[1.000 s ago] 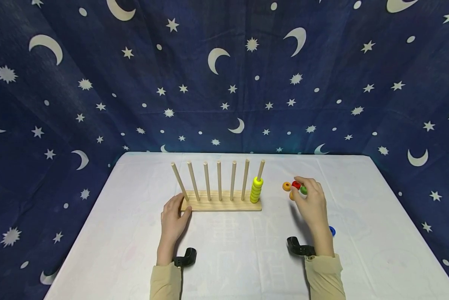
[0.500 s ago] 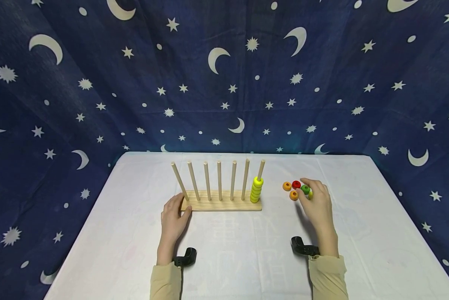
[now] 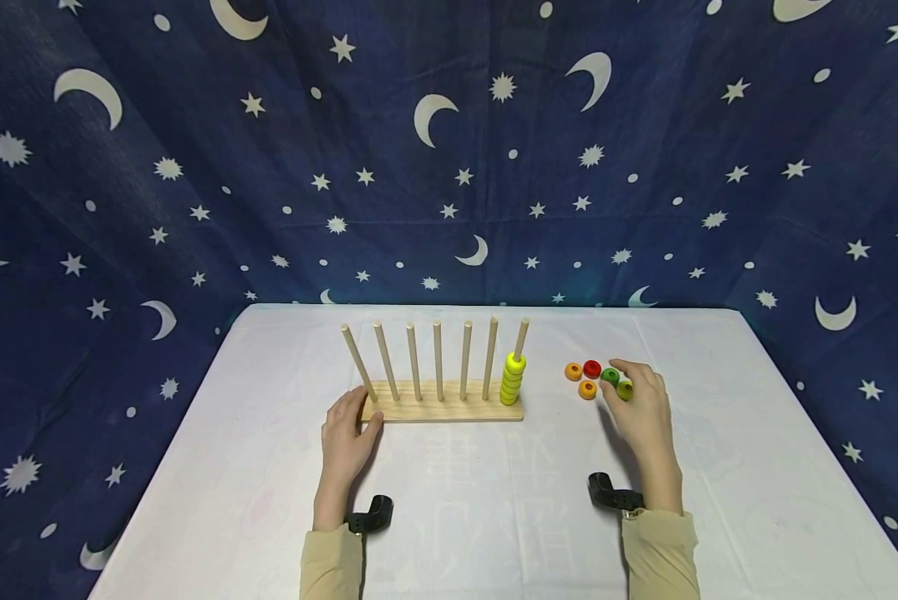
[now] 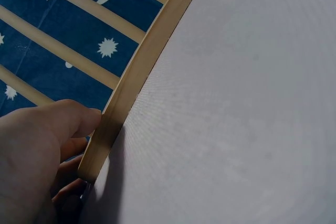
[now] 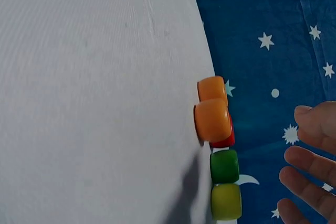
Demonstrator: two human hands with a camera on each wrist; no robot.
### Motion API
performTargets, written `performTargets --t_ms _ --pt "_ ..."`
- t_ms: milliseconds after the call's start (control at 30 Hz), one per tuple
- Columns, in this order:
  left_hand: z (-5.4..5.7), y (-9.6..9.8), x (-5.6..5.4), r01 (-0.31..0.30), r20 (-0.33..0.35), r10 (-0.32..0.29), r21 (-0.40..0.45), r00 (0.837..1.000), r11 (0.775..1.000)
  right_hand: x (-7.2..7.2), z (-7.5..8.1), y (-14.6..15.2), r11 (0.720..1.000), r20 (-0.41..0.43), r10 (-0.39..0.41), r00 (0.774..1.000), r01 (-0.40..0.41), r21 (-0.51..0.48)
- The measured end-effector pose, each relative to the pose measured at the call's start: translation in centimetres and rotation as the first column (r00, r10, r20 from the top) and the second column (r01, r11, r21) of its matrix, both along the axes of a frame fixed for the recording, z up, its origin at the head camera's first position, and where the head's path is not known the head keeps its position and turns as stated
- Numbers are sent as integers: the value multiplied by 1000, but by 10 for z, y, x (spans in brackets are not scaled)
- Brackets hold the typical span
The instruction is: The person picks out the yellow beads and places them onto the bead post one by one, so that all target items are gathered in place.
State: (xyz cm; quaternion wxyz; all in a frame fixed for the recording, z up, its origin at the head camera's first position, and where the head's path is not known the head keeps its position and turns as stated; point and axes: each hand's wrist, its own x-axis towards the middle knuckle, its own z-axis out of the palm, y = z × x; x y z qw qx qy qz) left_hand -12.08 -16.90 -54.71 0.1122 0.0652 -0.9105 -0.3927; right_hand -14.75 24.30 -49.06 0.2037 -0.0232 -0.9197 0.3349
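Observation:
My left hand grips the left end of a wooden peg rack, thumb on its front edge and fingers round the end, as the left wrist view also shows. Several upright pegs rise from the base. Yellow rings are stacked on the rightmost peg; the other pegs are bare. My right hand hovers over loose beads, thumb and fingers apart, holding nothing. Below and beside it lie a green bead, a yellow-green bead, a red bead and two orange beads, one nearer in the right wrist view.
A white cloth covers the table. Behind it hangs a dark blue curtain with moons and stars. Each wrist wears a black camera mount, one on the left and one on the right.
My right hand has shifted right over the beads, uncovering the green and yellow-green ones. The blue ring seen beside the right wrist earlier is now out of sight. The left hand stays on the rack.

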Motion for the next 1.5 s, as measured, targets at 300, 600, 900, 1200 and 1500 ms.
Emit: performTargets --t_ms 300,600,900,1200,1500 --pt "1 1 -1 -8 4 8 -3 1000 1000 -2 -4 8 998 101 -64 993 63 11" --pt "-1 2 -1 -17 -34 17 -9 999 1000 -4 -11 15 995 213 -98 972 96 19" --pt "-1 2 -1 -16 -34 16 -12 999 1000 -5 -16 20 993 275 -113 955 119 -4" --pt "-2 1 -1 -14 -26 14 -16 1000 1000 -9 -22 23 993 269 -118 956 120 11" --pt "-1 1 -1 -14 -3 14 -12 1000 1000 -11 -26 25 990 227 -144 963 141 30"
